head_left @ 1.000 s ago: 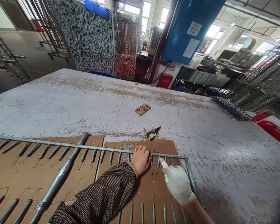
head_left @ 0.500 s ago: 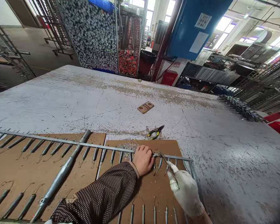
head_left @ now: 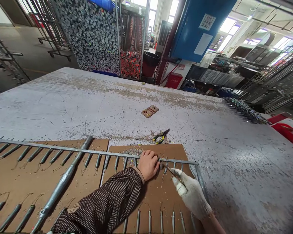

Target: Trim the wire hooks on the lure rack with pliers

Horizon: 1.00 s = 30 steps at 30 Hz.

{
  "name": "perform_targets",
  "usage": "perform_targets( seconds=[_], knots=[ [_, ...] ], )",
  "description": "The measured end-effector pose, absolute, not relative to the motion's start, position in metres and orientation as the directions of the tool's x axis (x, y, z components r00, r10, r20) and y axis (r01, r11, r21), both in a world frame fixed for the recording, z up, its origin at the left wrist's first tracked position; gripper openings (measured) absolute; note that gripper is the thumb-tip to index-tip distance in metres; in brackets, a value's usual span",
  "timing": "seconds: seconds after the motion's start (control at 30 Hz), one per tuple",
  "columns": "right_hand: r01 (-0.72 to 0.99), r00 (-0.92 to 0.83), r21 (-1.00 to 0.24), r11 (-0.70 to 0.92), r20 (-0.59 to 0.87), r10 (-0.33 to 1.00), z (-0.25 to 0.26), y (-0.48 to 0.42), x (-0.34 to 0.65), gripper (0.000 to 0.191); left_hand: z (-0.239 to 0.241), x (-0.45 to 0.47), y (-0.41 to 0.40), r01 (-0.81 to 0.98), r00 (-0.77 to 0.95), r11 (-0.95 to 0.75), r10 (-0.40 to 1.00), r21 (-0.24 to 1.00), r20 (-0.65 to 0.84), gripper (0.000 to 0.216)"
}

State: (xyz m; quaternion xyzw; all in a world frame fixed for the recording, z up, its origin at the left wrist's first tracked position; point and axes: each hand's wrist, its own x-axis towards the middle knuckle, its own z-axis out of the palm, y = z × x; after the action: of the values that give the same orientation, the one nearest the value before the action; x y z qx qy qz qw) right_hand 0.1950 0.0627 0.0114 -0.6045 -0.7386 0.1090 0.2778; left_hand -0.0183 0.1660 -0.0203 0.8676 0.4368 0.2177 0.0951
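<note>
A grey metal rack (head_left: 63, 150) with rows of hanging rod-shaped parts lies flat on brown cardboard sheets (head_left: 151, 195). My bare left hand (head_left: 148, 164) is closed on the rack's thin cross bar near its right end, pinching at a hook there. My gloved right hand (head_left: 190, 191) holds a small plier-like tool (head_left: 168, 168) whose tip points at the hook beside my left fingers. Several grey parts (head_left: 161, 221) hang from the row below.
Yellow-and-black pliers (head_left: 160, 136) lie on the scratched white table (head_left: 88, 104) just beyond the cardboard, with a small brown tag (head_left: 149, 111) further back. A pile of parts (head_left: 244, 111) sits at the table's right edge. Racks and stacked stock stand behind.
My right hand drew back and down, then turned the tool's tip left toward my left fingers. My left hand stayed on the bar.
</note>
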Motion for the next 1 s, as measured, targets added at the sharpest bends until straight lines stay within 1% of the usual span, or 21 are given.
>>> perform_targets(
  seconds=[0.07,0.17,0.3,0.37,0.43,0.47,0.5,0.53,0.6,0.63,0.67,0.7,0.77,0.83,0.9,0.97,1.0],
  knots=[
    [0.835,-0.098,-0.481,0.266,0.346,0.933,0.017,0.064,0.195,0.03,-0.021,-0.018,0.166,0.708,0.526,-0.607,0.794,0.361,0.304,0.013],
    [0.86,-0.085,-0.412,0.303,0.469,0.879,0.033,0.063,0.197,0.033,-0.022,-0.018,0.166,0.7,0.532,-0.614,0.789,0.365,0.306,0.013],
    [0.847,-0.21,-0.294,0.443,0.58,0.787,0.04,0.061,0.193,0.049,-0.021,-0.018,0.166,0.704,0.533,-0.611,0.792,0.362,0.299,0.014],
    [0.854,-0.271,-0.223,0.47,0.581,0.768,0.032,0.061,0.187,0.052,-0.021,-0.017,0.166,0.705,0.533,-0.609,0.793,0.364,0.295,0.014],
    [0.883,-0.311,-0.142,0.448,0.539,0.783,0.022,0.061,0.184,0.048,-0.021,-0.017,0.165,0.71,0.528,-0.603,0.798,0.364,0.291,0.013],
    [0.897,-0.307,-0.123,0.424,0.517,0.799,0.019,0.061,0.183,0.045,-0.021,-0.017,0.165,0.712,0.527,-0.602,0.799,0.362,0.291,0.013],
    [0.905,-0.292,-0.129,0.405,0.504,0.812,0.017,0.06,0.183,0.043,-0.022,-0.017,0.165,0.713,0.528,-0.603,0.798,0.357,0.293,0.013],
    [0.902,-0.271,-0.163,0.399,0.506,0.819,0.018,0.059,0.184,0.044,-0.022,-0.017,0.165,0.714,0.529,-0.605,0.796,0.352,0.295,0.013],
    [0.876,-0.205,-0.265,0.402,0.551,0.809,0.023,0.057,0.185,0.051,-0.021,-0.017,0.165,0.716,0.532,-0.609,0.793,0.343,0.297,0.012],
    [0.86,-0.185,-0.293,0.418,0.583,0.791,0.026,0.056,0.185,0.055,-0.021,-0.017,0.165,0.719,0.532,-0.607,0.794,0.337,0.296,0.012],
    [0.851,-0.192,-0.291,0.438,0.604,0.773,0.028,0.056,0.185,0.058,-0.021,-0.016,0.165,0.726,0.529,-0.603,0.797,0.331,0.293,0.011],
    [0.854,-0.219,-0.259,0.451,0.607,0.764,0.029,0.057,0.183,0.058,-0.022,-0.016,0.166,0.733,0.525,-0.598,0.801,0.325,0.288,0.011],
    [0.884,-0.294,-0.147,0.443,0.561,0.774,0.027,0.059,0.18,0.051,-0.023,-0.016,0.166,0.742,0.523,-0.592,0.805,0.315,0.28,0.01],
    [0.915,-0.312,-0.066,0.399,0.513,0.8,0.023,0.061,0.178,0.043,-0.024,-0.016,0.166,0.742,0.527,-0.596,0.801,0.306,0.283,0.011],
    [0.925,-0.263,-0.094,0.368,0.538,0.8,0.021,0.06,0.178,0.044,-0.025,-0.016,0.166,0.739,0.532,-0.602,0.797,0.302,0.286,0.012],
    [0.903,-0.239,-0.157,0.401,0.592,0.77,0.019,0.058,0.18,0.052,-0.025,-0.015,0.166,0.741,0.53,-0.6,0.799,0.301,0.285,0.012],
    [0.893,-0.25,-0.161,0.421,0.6,0.76,0.018,0.057,0.181,0.054,-0.025,-0.015,0.166,0.744,0.528,-0.596,0.801,0.302,0.283,0.012]
  ],
)
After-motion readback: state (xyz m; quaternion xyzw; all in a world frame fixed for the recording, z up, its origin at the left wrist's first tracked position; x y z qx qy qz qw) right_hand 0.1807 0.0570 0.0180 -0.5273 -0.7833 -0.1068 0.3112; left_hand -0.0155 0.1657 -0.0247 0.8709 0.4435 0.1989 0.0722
